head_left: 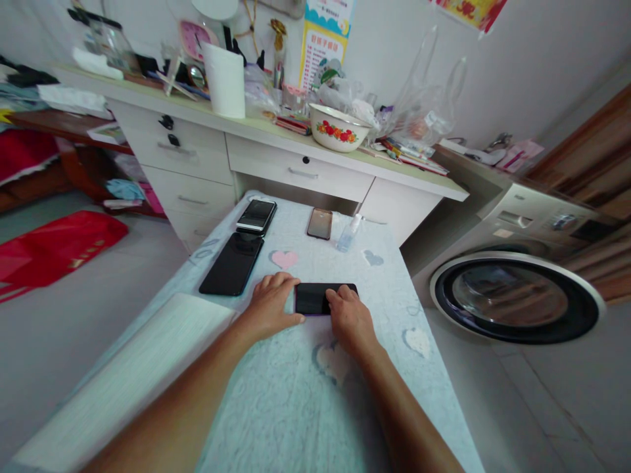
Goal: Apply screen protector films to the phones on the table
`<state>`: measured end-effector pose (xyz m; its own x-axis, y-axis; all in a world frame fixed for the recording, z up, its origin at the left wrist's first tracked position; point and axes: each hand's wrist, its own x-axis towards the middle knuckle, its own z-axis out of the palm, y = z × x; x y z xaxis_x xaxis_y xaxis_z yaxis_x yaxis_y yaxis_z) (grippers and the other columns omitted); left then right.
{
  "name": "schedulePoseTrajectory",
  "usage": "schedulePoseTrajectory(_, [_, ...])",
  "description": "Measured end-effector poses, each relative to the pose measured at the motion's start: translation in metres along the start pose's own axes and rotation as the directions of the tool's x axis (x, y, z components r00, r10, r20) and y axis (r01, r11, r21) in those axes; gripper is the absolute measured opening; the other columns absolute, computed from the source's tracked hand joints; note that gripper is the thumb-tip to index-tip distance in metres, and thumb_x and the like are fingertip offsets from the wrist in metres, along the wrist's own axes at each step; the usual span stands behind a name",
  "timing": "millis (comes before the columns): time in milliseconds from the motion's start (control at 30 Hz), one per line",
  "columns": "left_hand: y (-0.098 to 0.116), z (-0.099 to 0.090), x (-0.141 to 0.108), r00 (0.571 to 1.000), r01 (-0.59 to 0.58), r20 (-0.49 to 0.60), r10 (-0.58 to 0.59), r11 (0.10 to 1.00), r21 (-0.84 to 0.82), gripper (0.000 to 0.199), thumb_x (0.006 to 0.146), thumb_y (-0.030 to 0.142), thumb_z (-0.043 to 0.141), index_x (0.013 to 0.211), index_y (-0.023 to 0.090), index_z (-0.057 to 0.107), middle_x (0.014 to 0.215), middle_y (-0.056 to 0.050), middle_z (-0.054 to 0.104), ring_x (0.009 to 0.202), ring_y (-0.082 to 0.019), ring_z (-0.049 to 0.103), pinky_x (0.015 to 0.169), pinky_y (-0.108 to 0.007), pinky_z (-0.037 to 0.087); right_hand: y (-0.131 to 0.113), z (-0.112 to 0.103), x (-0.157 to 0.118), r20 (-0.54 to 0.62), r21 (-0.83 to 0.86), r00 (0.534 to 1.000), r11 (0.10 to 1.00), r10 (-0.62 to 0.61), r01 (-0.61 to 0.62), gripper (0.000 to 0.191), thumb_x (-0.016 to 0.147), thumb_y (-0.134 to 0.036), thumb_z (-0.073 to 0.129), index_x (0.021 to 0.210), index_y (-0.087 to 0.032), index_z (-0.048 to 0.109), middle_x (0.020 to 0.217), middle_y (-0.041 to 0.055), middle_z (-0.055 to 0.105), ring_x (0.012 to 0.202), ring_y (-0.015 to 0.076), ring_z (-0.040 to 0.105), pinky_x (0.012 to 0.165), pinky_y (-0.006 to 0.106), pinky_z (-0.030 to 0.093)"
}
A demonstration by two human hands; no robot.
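A dark smartphone (313, 299) lies sideways, screen up, on the light cloth-covered table. My left hand (271, 305) steadies its left end, with the index fingertip at the far corner and the thumb at the near corner. Bent fingers of my right hand (349, 315) press on the right part of the screen. Whatever may be in that hand is hidden under the fingers. To the left lies a large black phone or tablet (233, 264), with a smaller phone (257, 215) behind it. A phone case (320, 224) and a clear spray bottle (349, 233) lie farther back.
A long pale roll or folded sheet (133, 381) lies under my left forearm along the table's left side. Behind the table (296, 407) stands a white drawer cabinet (300, 167), bearing an enamel bowl (340, 128) and paper roll (224, 82). A washing machine (515, 295) is at right.
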<state>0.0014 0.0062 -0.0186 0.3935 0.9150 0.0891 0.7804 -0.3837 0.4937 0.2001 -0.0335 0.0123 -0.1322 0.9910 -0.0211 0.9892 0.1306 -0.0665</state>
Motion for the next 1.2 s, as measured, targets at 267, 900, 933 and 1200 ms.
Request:
schedulePoseTrajectory(267, [0.0,0.002,0.001,1.0,0.017,0.001,-0.017,1.0,0.008,0.066,0.064,0.044,0.072,0.125,0.025,0.052,0.129,-0.006,0.051,0.117,-0.03,0.045,0.098,-0.043,0.037,-0.022,0.004,-0.001,-0.064,0.0,0.983,0.985,-0.173,0.173,0.022,0.097,-0.018,0.042,0.107,-0.022,0.061,0.097,0.0052,0.057,0.086,0.0198,0.051,0.071,0.029,0.039])
schedulePoseTrajectory(900, [0.001,-0.002,0.0,1.0,0.003,0.009,-0.003,1.0,0.002,0.065,0.067,0.044,0.069,0.126,0.025,0.051,0.13,-0.007,0.051,0.115,-0.031,0.045,0.098,-0.043,0.037,0.011,0.009,0.002,-0.067,0.031,0.991,0.993,0.119,-0.117,0.032,0.098,-0.021,0.037,0.116,-0.027,0.063,0.099,0.0064,0.057,0.09,0.0211,0.052,0.07,0.028,0.036])
schedulePoseTrajectory(933, [0.001,-0.002,0.0,1.0,0.0,0.01,0.0,1.0,-0.002,0.065,0.067,0.044,0.069,0.126,0.026,0.051,0.13,-0.007,0.051,0.116,-0.031,0.045,0.098,-0.043,0.037,0.016,0.008,0.001,-0.074,0.036,0.988,0.991,0.133,-0.131,0.033,0.098,-0.021,0.036,0.116,-0.027,0.062,0.099,0.0063,0.057,0.089,0.0212,0.052,0.069,0.028,0.036])
schedulePoseTrajectory(1200, [0.0,-0.001,0.0,1.0,0.0,0.01,0.0,1.0,-0.019,0.067,0.066,0.044,0.07,0.127,0.025,0.05,0.131,-0.007,0.05,0.117,-0.031,0.044,0.1,-0.044,0.036,0.037,0.002,-0.005,-0.055,0.029,0.965,0.966,0.258,-0.256,0.034,0.1,-0.023,0.033,0.115,-0.025,0.064,0.1,0.0082,0.058,0.091,0.0213,0.055,0.068,0.028,0.036])
